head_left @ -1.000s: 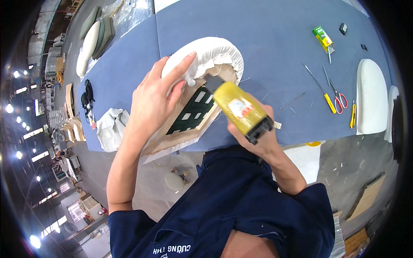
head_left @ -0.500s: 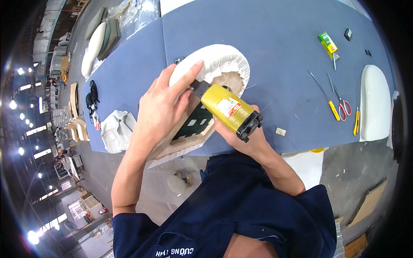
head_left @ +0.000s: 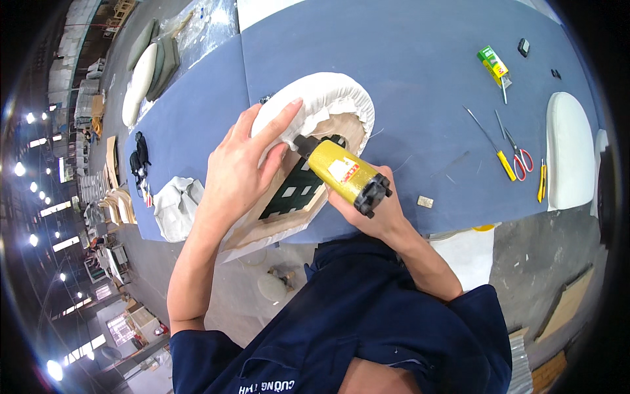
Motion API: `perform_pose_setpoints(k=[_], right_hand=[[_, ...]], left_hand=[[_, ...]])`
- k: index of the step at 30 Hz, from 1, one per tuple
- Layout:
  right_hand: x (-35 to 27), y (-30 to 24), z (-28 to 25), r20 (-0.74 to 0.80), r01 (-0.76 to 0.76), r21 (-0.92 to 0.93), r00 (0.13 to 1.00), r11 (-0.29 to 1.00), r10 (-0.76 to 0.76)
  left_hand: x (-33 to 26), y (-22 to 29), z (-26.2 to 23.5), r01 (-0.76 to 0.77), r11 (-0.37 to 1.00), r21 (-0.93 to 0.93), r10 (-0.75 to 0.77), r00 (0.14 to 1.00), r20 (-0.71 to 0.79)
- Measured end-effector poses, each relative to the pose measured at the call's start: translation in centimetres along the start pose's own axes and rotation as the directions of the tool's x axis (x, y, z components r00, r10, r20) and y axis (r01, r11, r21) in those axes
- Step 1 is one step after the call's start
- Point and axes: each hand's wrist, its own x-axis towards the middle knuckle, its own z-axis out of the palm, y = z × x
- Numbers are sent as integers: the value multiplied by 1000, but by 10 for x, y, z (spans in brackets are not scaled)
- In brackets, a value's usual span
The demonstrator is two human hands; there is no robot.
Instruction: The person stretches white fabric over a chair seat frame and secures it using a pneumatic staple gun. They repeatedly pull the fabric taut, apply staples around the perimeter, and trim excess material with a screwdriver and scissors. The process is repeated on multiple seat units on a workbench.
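A white upholstered piece [head_left: 335, 87] with a rounded end lies underside up, partly over the table's near edge. Gathered white cloth borders its bare wooden frame [head_left: 243, 246], and dark green webbing [head_left: 289, 198] shows in the opening. My left hand [head_left: 237, 164] is closed over its left rim, fingers on the padded outside and thumb toward the inner edge. In my right hand [head_left: 377, 213] is a yellow staple gun [head_left: 338, 172], its dark nose pointed at the inner edge of the cloth near my left thumb. The gun hides much of my right fingers and the exact contact spot.
On the blue table [head_left: 407, 79], scissors [head_left: 522, 157], a yellow-handled screwdriver-like tool [head_left: 505, 164], a yellow cutter [head_left: 541, 182] and a small box [head_left: 492, 64] lie right, beside a white padded panel [head_left: 569, 154]. Grey cloth [head_left: 178, 209] and black straps [head_left: 139, 157] lie left.
The staple gun's nose has shifted slightly left and down along with my right hand. My left hand keeps its hold on the rim. The whole view has moved a little.
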Motion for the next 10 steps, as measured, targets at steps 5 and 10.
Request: perform_pose_setpoints(k=[5,10], right_hand=[[25,-47,-22,46,20,240,998,971,-32],[32,-43,-22,107,44,139,993,989,-59]], left_hand=[[-2,4,0,-20,1000,20,20,1000,4],[-4,2,-1,0,1000,13,-1,999,49]])
